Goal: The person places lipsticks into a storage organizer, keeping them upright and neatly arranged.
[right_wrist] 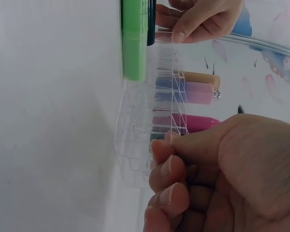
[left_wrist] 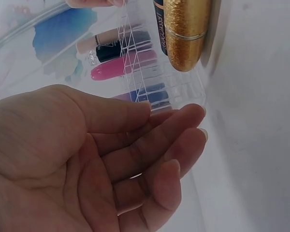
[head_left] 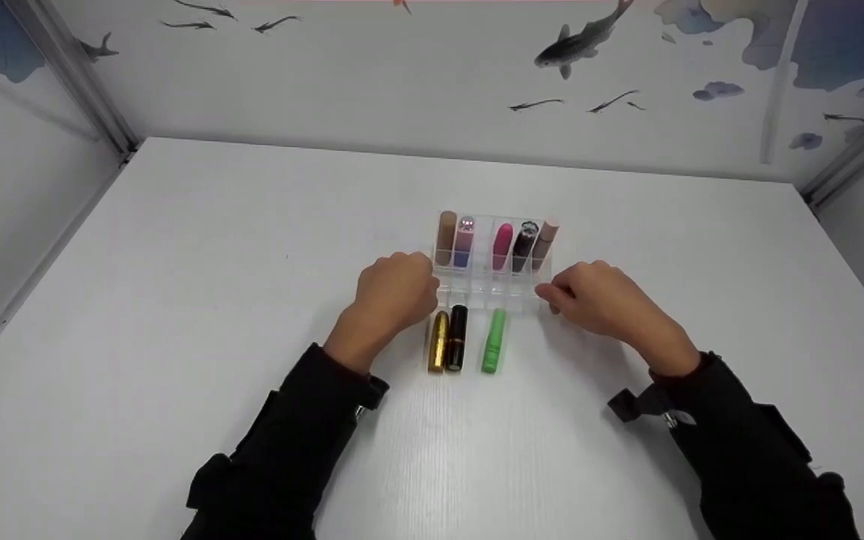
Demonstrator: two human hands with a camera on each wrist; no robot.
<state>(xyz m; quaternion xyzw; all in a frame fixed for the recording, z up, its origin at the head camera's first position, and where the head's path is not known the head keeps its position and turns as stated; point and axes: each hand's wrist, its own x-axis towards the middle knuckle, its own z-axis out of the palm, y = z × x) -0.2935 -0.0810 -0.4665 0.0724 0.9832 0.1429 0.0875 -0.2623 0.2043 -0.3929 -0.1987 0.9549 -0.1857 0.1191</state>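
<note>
A clear plastic lipstick organizer point(head_left: 490, 283) stands on the white table. My left hand point(head_left: 396, 291) pinches its left edge between thumb and fingers, and my right hand point(head_left: 601, 300) pinches the right edge. The back row holds several upright tubes: a tan tube point(head_left: 445, 238), a pink-and-blue tube point(head_left: 463, 244), a bright pink tube point(head_left: 502, 244), a black tube point(head_left: 524, 246) and a pinkish-brown tube point(head_left: 544, 244). In front of the organizer lie a gold lipstick point(head_left: 439, 343), a black lipstick point(head_left: 457, 337) and a green tube point(head_left: 493, 343).
The white tabletop point(head_left: 214, 247) reaches to a back wall point(head_left: 402, 90) printed with fish. Side panels with metal posts flank it. The gold and black lipsticks lie side by side, the green tube a little apart to their right.
</note>
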